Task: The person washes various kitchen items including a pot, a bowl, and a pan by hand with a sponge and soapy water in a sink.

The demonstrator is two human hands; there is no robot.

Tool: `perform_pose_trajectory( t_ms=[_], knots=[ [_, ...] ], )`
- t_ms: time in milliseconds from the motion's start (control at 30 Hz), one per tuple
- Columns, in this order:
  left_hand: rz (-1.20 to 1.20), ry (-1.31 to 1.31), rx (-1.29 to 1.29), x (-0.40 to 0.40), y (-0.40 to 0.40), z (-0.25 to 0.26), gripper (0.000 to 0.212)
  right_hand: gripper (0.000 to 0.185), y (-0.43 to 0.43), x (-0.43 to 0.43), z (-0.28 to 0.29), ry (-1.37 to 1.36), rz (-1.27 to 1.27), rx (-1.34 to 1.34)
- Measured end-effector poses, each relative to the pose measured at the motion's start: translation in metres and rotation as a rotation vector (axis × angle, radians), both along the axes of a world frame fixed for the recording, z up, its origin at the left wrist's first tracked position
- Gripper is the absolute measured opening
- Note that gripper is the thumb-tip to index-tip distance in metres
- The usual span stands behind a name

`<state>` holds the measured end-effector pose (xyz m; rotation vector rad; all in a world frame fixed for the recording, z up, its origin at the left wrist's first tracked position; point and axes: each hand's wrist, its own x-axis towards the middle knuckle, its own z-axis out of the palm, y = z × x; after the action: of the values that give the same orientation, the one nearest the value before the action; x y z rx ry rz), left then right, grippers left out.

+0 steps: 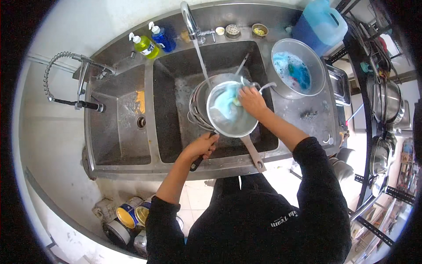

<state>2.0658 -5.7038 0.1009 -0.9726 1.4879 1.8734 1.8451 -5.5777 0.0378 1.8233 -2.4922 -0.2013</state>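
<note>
My left hand (201,147) grips the black handle (196,163) of a metal saucepan (216,123), held tilted over the right sink basin (171,132). Inside the pan lies blue-white suds. My right hand (253,102) is at the pan's right inner side, pressing a blurred, soapy, greenish scrubber (236,101). Below and behind the saucepan sit other metal cookware pieces (197,109), partly hidden by it. A pale handle (252,151) reaches from under the pan across the sink's front edge. Water runs from the faucet (189,21) just behind the pan.
A large metal pot (298,69) of blue soapy water stands on the right drainboard, before a blue jug (319,26). Yellow (144,45) and blue (163,39) pump bottles line the back ledge. A spring-hose faucet (79,82) rises by the left basin (120,145). Shelving with metal cookware (385,102) is right.
</note>
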Motion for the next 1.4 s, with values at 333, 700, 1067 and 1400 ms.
perform_pose_trajectory(
  t_ms=[333,700,1067,1400],
  knots=[
    [0.303,0.083,0.182,-0.032,-0.015,-0.029,0.03,0.035,-0.008,-0.009,0.094,-0.76,-0.558,-0.448],
    [0.266,0.157,0.218,-0.065,-0.027,-0.017,0.028,0.025,-0.096,-0.043,0.019,-0.51,-0.497,0.028],
    [0.263,0.09,0.194,-0.055,-0.079,-0.029,0.031,0.025,-0.166,-0.015,-0.012,-0.585,-0.469,0.101],
    [0.207,0.105,0.206,-0.06,-0.11,-0.03,0.028,0.026,-0.172,-0.015,-0.069,-0.581,0.087,-0.394]
  ],
)
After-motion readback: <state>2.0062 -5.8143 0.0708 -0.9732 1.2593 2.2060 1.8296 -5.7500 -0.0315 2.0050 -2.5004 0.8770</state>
